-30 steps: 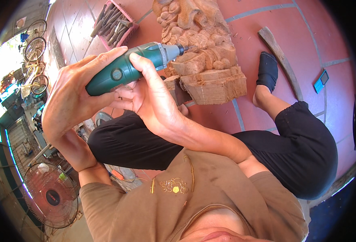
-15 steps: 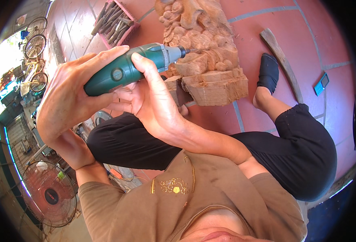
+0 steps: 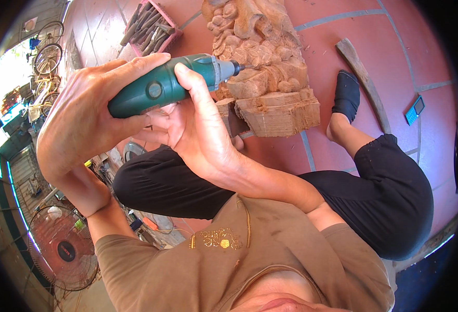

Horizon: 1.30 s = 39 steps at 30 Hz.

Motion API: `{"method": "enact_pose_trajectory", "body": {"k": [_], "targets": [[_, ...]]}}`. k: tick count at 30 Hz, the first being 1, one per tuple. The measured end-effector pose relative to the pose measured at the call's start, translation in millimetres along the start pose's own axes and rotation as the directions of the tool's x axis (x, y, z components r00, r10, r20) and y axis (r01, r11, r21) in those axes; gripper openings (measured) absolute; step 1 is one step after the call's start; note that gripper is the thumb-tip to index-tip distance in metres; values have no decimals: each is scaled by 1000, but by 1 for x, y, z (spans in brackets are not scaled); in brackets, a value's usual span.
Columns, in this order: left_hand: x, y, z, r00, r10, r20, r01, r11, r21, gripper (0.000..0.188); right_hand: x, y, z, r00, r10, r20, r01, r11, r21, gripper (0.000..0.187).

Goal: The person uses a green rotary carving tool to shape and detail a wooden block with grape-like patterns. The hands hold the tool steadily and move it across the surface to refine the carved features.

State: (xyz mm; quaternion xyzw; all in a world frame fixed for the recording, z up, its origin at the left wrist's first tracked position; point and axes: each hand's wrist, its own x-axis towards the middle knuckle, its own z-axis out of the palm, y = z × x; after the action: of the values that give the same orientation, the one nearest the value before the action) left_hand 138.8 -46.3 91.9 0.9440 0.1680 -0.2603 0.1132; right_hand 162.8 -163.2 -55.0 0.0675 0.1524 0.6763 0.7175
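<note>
A green and grey rotary tool (image 3: pixel 158 89) is held in both of my hands above the near part of a wood carving (image 3: pixel 262 57). My left hand (image 3: pixel 86 106) is closed round the rear of its body, fingers along the top. From the right, my right hand (image 3: pixel 200 122) grips the same tool, thumb on its upper side near the grey front and fingers curled beneath, partly hidden. The thin bit (image 3: pixel 243 67) points right at the carved rounded shapes; whether it touches the wood I cannot tell.
A pink basket (image 3: pixel 173 37) of wooden-handled tools stands at the far left. Past the carving, a curved wooden stick (image 3: pixel 364 78) lies beside my black-socked foot (image 3: pixel 346 96), with a blue keypad phone (image 3: pixel 415 110) farther right. A fan (image 3: pixel 62 249) stands at lower left; bicycles (image 3: pixel 48 57) are behind.
My left hand and forearm have shifted slightly to the left, and the rotary tool has tilted a little. My right hand has barely moved.
</note>
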Motion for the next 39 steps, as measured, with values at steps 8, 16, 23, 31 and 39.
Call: {"method": "enact_pose_trajectory", "body": {"k": [8, 16, 23, 31, 39], "targets": [[3, 2, -13, 997, -11, 70, 8, 999, 45, 77, 1, 0, -1, 998, 29, 60, -31, 999, 34, 57], [13, -1, -23, 989, 53, 136, -65, 995, 81, 77, 2, -3, 3, 996, 21, 87, -22, 1000, 19, 59], [15, 5, -23, 989, 36, 140, -46, 997, 67, 78, 2, -5, 4, 995, 40, 96, -45, 998, 50, 61], [7, 2, -16, 998, 34, 61, -37, 998, 58, 79, 2, -3, 3, 994, 29, 101, -31, 999, 17, 61], [13, -6, -8, 996, 90, 29, -91, 995, 51, 79, 2, -7, 0, 998, -21, 67, 22, 1000, -5, 59]]}}
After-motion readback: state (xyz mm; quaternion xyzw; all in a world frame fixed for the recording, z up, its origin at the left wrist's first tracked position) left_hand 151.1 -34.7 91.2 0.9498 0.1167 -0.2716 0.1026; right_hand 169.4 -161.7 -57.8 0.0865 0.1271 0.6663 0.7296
